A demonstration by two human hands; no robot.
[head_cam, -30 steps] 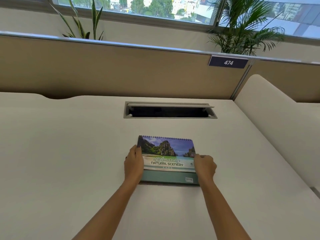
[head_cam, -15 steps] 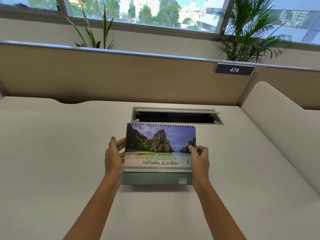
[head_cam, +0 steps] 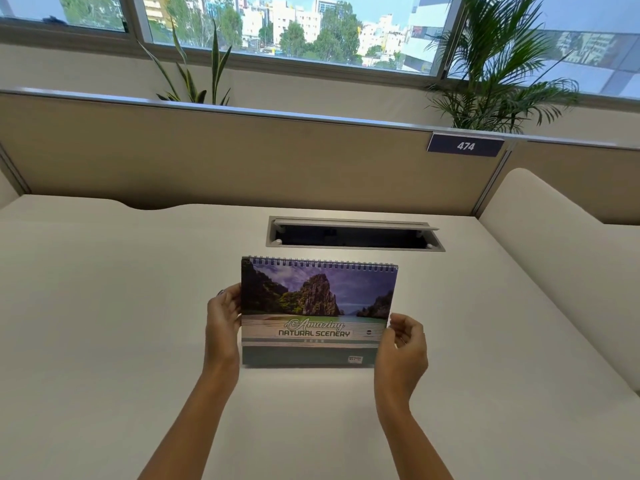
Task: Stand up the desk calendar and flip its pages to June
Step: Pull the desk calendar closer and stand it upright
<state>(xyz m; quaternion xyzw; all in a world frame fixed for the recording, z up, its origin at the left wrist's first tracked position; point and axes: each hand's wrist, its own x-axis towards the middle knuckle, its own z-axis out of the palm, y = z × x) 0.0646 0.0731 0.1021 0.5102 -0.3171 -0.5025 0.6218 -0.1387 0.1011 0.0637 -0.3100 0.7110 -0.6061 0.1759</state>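
The left hand grips the calendar at its nine o'clock edge, fingers wrapped behind. The right hand, half open with curled fingers, touches the three o'clock edge. The glossy rectangular calendar stands upright on the smooth cream table, wire-bound at twelve o'clock, scenery cover facing.

Office: partitioned desk, numbered plate.

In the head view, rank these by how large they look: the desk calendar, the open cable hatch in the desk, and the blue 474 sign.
1. desk calendar, upright and nearest the camera, which enlarges it.
2. cable hatch, wider than the calendar but a much shallower strip.
3. 474 sign, clearly smallest, though also farthest away.
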